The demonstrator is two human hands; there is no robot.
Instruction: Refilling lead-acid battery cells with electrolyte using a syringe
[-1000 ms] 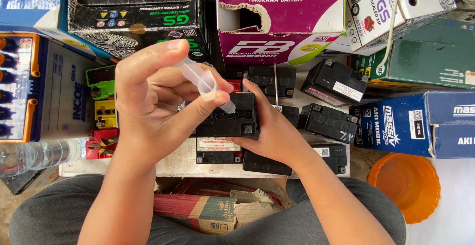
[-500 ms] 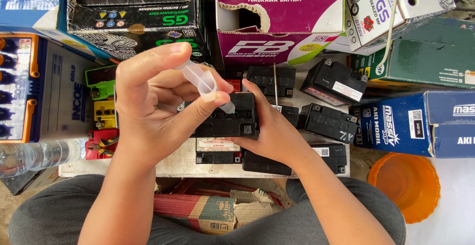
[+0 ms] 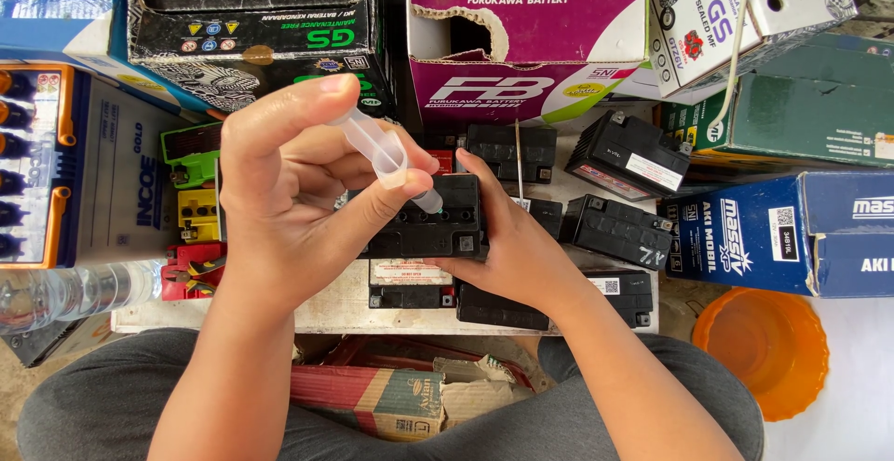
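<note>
My left hand (image 3: 289,200) pinches a clear plastic syringe (image 3: 384,156) between thumb and fingers, the forefinger resting on its plunger end. The syringe slants down to the right, and its tip touches the top of a small black battery (image 3: 438,228). My right hand (image 3: 517,242) grips that battery from the right side, fingers wrapped over its far edge. The battery is held just above a white board (image 3: 335,312) that carries several other small black batteries (image 3: 619,230).
Cardboard battery boxes ring the work spot: a magenta box (image 3: 531,23) behind, a black box (image 3: 251,14) at back left, a blue box (image 3: 792,233) at right. An orange bowl (image 3: 762,338) sits at lower right, a clear bottle (image 3: 74,293) at left. Green, yellow and red small batteries (image 3: 191,210) lie left.
My left forefinger shifts slightly on the syringe's plunger end. Both hands and the battery stay where they were.
</note>
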